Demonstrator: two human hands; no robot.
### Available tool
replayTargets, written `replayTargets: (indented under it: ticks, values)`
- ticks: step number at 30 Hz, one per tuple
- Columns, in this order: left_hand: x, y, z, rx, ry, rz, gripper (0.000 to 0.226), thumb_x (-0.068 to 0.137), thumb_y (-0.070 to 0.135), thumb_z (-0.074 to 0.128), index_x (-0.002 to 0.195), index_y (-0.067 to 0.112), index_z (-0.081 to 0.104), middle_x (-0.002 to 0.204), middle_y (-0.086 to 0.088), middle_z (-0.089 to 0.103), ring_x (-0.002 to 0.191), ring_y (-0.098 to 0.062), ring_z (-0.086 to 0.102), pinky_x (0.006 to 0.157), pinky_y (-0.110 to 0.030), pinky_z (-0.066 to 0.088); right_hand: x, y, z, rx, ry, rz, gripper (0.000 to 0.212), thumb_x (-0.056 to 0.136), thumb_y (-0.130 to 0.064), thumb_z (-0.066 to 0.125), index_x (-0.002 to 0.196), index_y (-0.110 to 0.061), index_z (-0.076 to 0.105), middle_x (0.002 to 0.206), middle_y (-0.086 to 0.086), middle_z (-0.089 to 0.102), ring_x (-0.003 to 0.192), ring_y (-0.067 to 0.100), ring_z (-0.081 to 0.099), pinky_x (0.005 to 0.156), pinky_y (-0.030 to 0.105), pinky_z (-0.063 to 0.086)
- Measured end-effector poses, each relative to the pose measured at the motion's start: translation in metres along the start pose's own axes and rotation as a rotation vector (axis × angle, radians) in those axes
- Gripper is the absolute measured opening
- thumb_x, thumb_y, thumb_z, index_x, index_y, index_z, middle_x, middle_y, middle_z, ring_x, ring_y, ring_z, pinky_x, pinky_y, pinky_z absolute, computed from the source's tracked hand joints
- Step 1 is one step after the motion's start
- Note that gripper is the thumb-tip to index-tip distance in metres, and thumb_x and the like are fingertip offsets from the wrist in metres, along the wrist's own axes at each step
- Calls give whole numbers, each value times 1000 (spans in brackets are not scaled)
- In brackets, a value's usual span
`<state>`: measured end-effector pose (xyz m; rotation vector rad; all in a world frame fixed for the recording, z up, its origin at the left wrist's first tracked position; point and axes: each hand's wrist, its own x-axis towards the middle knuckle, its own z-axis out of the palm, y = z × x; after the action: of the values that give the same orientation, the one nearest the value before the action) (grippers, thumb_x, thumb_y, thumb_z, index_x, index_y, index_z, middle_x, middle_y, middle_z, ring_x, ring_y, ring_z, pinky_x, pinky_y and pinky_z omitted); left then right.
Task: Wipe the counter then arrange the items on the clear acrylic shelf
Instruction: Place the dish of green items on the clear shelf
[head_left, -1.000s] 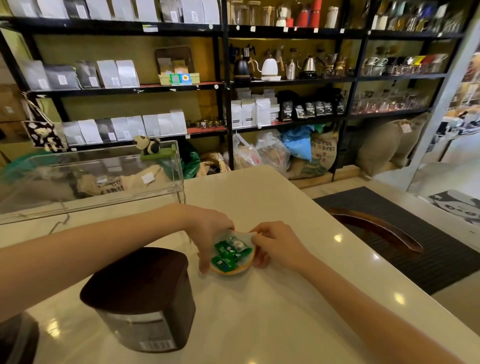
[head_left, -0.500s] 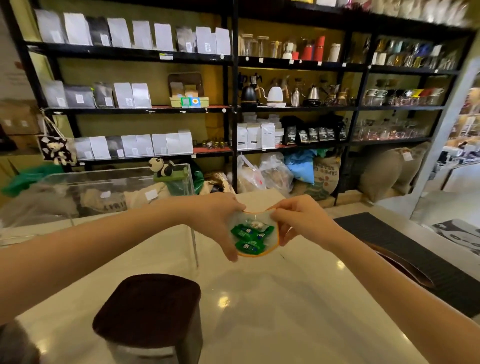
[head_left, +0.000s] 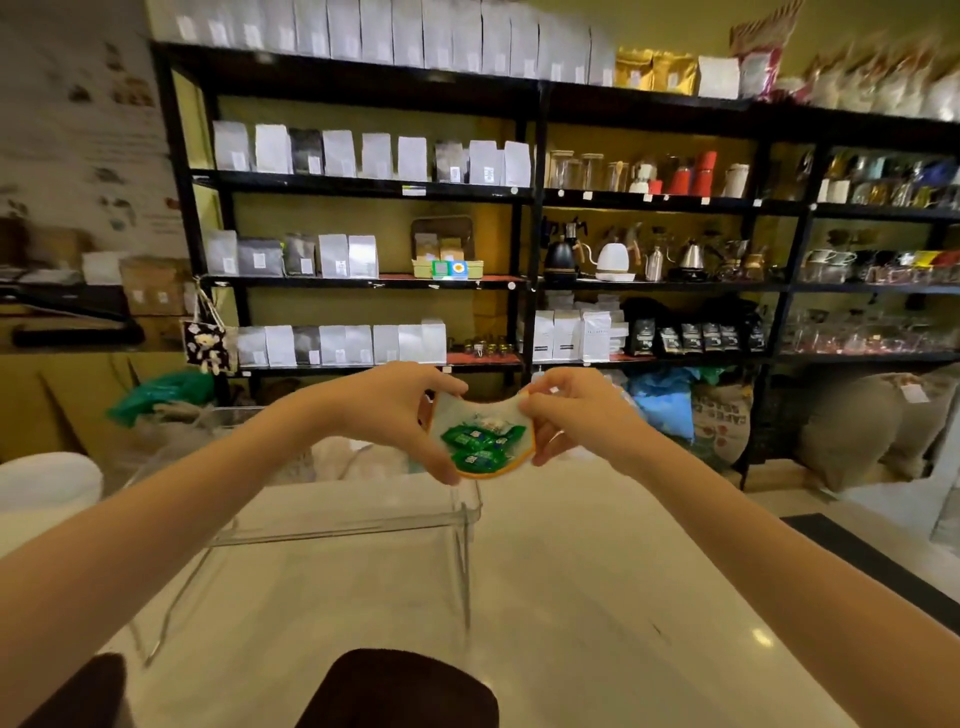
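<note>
Counter (head_left: 597, 597) pale, retail shelving behind. We note both hands, left hand (head_left: 395, 410) and right hand (head_left: 576, 415), pinching the candy dish (head_left: 480, 441) aloft, directly above the acrylic shelf's (head_left: 337, 512) right end.

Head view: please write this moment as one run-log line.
left hand: grips dish | right hand: grips dish | candy dish: in air by acrylic shelf | counter: dark-lidded container

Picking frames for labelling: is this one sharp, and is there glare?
Head view: the hands and candy dish are fairly sharp; shelving edges smear and bow at the right; small glare spots on the counter; the acrylic shelf reads faintly.
</note>
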<state>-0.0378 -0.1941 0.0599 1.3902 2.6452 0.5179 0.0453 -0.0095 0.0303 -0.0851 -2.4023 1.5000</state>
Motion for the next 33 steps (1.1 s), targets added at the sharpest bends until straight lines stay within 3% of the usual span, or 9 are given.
replayTargets:
  ticks: [4,7,11,16,19,24,27,33]
  values:
    - [-2,-28,-5,-37,44,-68,83,65,30,80,137,20,38,100,13,49,79,-1,53,66,-12,42,31,-1,26,-36,-25,7,11,88,-9,54,78,-12,58,60,8,65,39,10,62,40,21,54]
    - [-1,-52,-1,-82,57,-109,87,62,30,82,136,20,38,109,9,56,90,-6,57,76,-14,46,50,4,42,-128,-18,-7,5,88,-12,56,87,-8,58,63,6,65,39,6,61,39,17,52]
    - [2,-71,8,-99,66,-140,88,61,30,82,136,19,37,124,4,55,97,-8,57,82,-17,47,65,14,54,-230,-20,-17,6,86,-14,59,81,-12,59,65,3,65,41,4,59,37,11,45]
    - [5,-79,18,-117,84,-180,88,61,32,82,136,19,37,119,6,54,91,-5,55,71,-12,46,75,22,61,-335,33,-102,16,81,-12,65,94,-4,69,91,12,70,71,13,60,62,16,48]
    - [7,-82,20,-139,81,-192,87,63,30,81,137,20,36,123,4,53,88,-4,53,67,-11,45,77,22,62,-355,27,-122,17,80,-12,65,95,-5,70,95,13,70,79,15,60,65,17,47]
    - [10,-81,23,-172,79,-205,86,65,29,80,138,20,34,135,1,49,96,-9,54,80,-17,46,81,27,61,-394,38,-135,17,81,-14,64,95,-6,71,95,12,71,72,10,57,61,16,46]
    - [10,-78,23,-225,70,-201,84,68,23,78,138,22,32,139,0,44,100,-12,55,80,-18,48,84,30,61,-395,45,-133,18,81,-15,64,96,-7,71,96,11,71,69,6,54,59,15,43]
    - [10,-82,23,-282,99,-238,85,66,25,79,138,23,34,138,-4,48,107,-20,61,93,-34,52,86,33,62,-377,54,-118,20,83,-12,62,99,-2,69,103,15,69,83,15,59,64,15,45]
